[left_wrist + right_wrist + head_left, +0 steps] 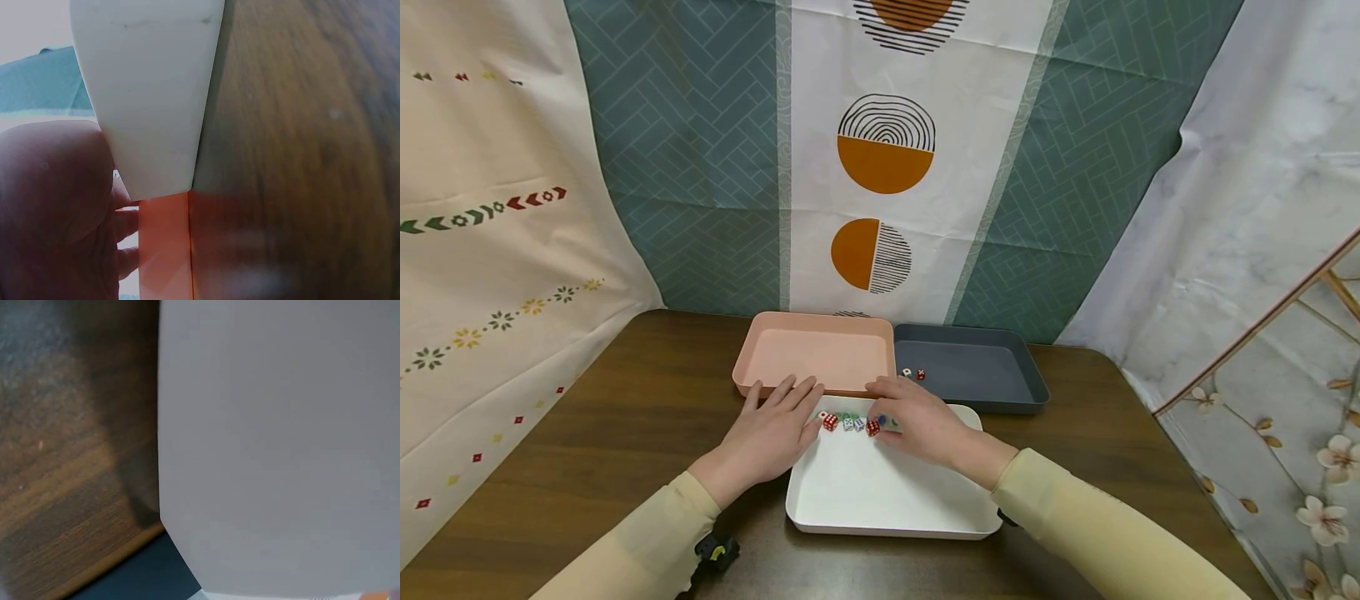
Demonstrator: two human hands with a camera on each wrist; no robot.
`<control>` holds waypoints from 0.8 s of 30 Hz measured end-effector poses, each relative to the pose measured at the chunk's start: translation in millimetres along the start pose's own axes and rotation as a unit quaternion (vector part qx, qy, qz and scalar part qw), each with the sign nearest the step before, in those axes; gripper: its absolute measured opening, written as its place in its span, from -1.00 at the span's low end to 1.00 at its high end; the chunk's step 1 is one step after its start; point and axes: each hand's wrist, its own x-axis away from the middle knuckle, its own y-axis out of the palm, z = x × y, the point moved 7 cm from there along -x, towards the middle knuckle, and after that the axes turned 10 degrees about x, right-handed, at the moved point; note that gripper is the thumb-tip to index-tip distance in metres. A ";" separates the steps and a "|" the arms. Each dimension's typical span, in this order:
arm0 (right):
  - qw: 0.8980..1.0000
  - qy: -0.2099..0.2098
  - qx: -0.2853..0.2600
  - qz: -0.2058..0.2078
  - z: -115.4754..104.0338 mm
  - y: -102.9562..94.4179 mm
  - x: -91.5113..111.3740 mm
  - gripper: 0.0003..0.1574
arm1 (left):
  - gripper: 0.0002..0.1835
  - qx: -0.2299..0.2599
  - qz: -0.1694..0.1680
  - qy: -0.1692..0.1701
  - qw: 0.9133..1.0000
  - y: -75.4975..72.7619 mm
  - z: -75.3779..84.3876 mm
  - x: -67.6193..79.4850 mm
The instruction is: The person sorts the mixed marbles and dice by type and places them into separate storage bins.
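A white tray (887,492) lies on the table with a cluster of small dice along its far side. Among them are a red die (830,422) and white dice (853,424), with green ones behind. My right hand (917,421) reaches over the tray's far right part, thumb and finger pinching another red die (872,427). A blue die (882,420) shows beneath that hand. My left hand (771,433) stretches its fingers over the white tray's far left corner, fingertips at the near rim of the pink tray (820,354). The wrist views show mostly the white tray's outer side.
Behind the white tray, the pink tray stands beside a dark grey-blue tray (973,367). In the dark tray's left part lie a white die (907,372) and a red die (921,374). Cloth hangs behind the wooden table (655,400).
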 end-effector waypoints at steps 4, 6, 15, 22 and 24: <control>1.000 0.002 0.002 -0.003 0.6 1.6 -0.6 -0.74 | -0.35 0.000 0.000 0.000 1.000 0.0 0.1 -0.1; 1.000 0.001 0.005 -0.004 0.5 2.3 -1.1 -0.74 | -0.35 0.001 -0.002 -0.001 1.000 0.1 0.1 -0.2; 1.000 0.000 0.023 -0.009 0.0 6.6 -4.4 -0.76 | -0.34 0.001 -0.008 -0.006 1.000 1.4 -0.7 -0.5; 1.000 -0.003 0.022 -0.010 -1.7 6.4 -4.5 -0.78 | -0.34 0.000 -0.006 -0.005 1.000 1.4 -0.6 -0.9; 1.000 -0.003 0.023 -0.011 -1.8 6.3 -4.7 -0.78 | -0.34 0.000 -0.006 -0.004 1.000 1.3 -0.5 -0.8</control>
